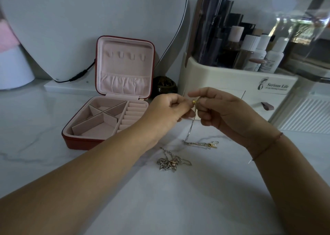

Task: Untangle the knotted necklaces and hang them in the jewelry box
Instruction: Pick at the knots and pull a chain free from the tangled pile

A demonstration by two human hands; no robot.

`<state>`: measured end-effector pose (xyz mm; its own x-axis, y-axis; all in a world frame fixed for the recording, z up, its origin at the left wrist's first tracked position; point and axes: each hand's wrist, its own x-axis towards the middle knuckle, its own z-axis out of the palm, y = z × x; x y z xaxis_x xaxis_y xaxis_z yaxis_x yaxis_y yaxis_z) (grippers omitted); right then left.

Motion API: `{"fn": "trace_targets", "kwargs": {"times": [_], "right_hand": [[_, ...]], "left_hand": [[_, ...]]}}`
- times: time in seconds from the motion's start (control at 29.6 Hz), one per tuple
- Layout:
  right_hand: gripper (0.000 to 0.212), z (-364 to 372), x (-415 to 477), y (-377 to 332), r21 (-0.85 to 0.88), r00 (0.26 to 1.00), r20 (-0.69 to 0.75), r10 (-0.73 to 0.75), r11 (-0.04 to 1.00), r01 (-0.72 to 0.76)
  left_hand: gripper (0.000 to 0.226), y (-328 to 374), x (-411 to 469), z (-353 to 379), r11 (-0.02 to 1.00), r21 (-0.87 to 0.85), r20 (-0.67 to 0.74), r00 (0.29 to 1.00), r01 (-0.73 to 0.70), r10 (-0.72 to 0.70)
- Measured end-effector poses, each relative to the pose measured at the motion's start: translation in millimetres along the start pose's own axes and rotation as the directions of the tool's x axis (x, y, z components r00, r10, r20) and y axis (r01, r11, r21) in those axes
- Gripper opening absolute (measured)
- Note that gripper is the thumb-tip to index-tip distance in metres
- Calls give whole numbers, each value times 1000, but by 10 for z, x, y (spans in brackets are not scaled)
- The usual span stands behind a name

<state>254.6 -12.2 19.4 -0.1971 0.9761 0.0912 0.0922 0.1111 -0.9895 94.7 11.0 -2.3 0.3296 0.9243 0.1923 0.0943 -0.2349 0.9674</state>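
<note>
Head view, left hand [167, 108] and right hand [220, 110] pinch necklace [191, 126] (gold bead [194, 102]), jewelry box [80, 141] open

There are two hands, the left hand [167, 108] and the right hand [225, 111]. One jewelry box [80, 143] has four hooks [120, 55] in its lid. One chain [190, 127] carries one gold bead [194, 102]. One tangled clump [169, 161] lies on the table [178, 199], its chains too knotted to count. There is one mirror [89, 20].
</note>
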Motion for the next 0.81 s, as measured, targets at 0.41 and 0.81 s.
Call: {"fn": "trace_targets", "kwargs": {"times": [0.41,0.81], "right_hand": [[23,12,-13,-13,-63,995,-60,-84,995,80],[36,13,14,17,-65,997,-7,73,995,-73]], "left_hand": [[5,32,-34,4,993,-91,-9,997,75,-76],[8,6,17,-4,992,-116,-102,993,47,-59]]}}
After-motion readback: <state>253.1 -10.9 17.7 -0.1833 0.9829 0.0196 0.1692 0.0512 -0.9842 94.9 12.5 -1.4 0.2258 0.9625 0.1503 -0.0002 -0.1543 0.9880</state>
